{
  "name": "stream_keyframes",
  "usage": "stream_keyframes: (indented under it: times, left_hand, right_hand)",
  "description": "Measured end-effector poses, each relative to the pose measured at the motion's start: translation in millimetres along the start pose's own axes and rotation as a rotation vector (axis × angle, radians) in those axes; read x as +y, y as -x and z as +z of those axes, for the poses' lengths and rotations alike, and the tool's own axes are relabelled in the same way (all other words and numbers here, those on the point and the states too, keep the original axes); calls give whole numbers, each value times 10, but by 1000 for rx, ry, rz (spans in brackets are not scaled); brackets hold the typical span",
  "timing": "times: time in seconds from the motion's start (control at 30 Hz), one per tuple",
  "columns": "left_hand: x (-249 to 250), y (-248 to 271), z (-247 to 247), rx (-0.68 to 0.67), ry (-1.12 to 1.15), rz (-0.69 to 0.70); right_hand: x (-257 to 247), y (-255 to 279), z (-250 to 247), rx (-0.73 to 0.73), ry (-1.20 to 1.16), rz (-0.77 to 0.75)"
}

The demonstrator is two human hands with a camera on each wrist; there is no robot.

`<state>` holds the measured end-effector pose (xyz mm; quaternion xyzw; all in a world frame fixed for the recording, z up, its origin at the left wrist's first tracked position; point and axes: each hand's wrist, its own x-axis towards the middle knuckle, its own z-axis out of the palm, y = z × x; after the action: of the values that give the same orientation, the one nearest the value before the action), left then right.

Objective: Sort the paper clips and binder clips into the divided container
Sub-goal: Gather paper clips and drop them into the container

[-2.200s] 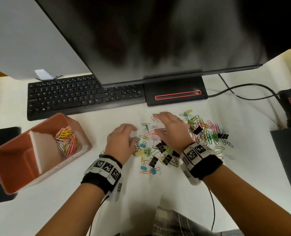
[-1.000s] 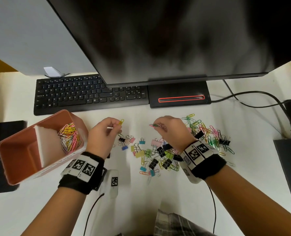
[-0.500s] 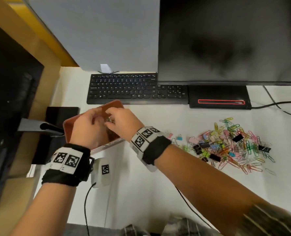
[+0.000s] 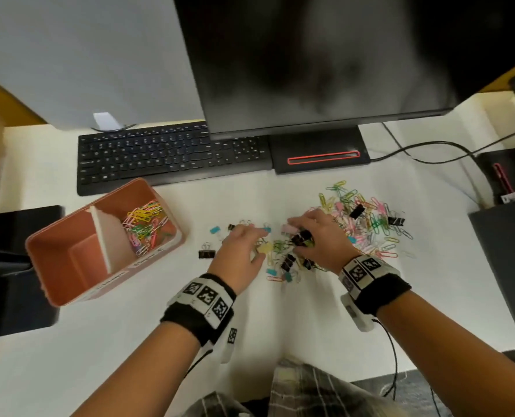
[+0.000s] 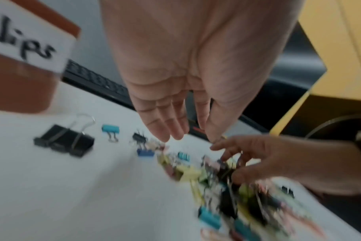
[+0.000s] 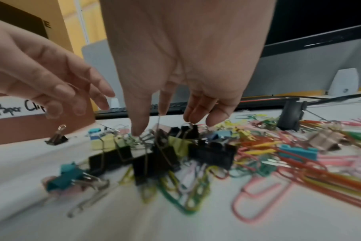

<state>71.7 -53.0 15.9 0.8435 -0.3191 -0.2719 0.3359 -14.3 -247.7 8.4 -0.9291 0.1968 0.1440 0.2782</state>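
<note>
An orange divided container (image 4: 54, 266) stands at the left, with coloured paper clips (image 4: 144, 227) in its far compartment. The near compartment looks bare. A mixed pile of paper clips and binder clips (image 4: 367, 227) lies right of centre. My left hand (image 4: 254, 243) hovers at the pile's left edge, fingers straight and holding nothing, as the left wrist view (image 5: 191, 133) shows. My right hand (image 4: 298, 236) reaches down beside it. In the right wrist view (image 6: 167, 125) its fingertips (image 6: 196, 117) touch the wire handles of black binder clips (image 6: 212, 153). A lone black binder clip (image 4: 206, 253) stands left of the hands.
A black keyboard (image 4: 171, 155) and a monitor (image 4: 325, 55) on its base (image 4: 319, 152) line the back of the white desk. Cables (image 4: 430, 145) run to the right. Dark objects sit at the left edge (image 4: 18, 266) and right edge (image 4: 509, 251).
Both hands were over the container half a second ago. They are now back at the pile, and the paper clips they pinched a second ago are gone from their fingers.
</note>
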Motion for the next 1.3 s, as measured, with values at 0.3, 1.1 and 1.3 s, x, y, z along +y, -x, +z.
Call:
stream_keyframes:
  times: [0.3, 1.1, 1.3]
  left_hand:
    - [-129, -206, 327, 19, -133, -82]
    - [96, -119, 685, 156, -70, -381]
    - [87, -143, 650, 153, -79, -387]
  right_hand:
    - [178, -116, -45, 0, -103, -71]
    - [79, -176, 155, -127, 66, -200]
    - [179, -103, 170, -153, 100, -224]
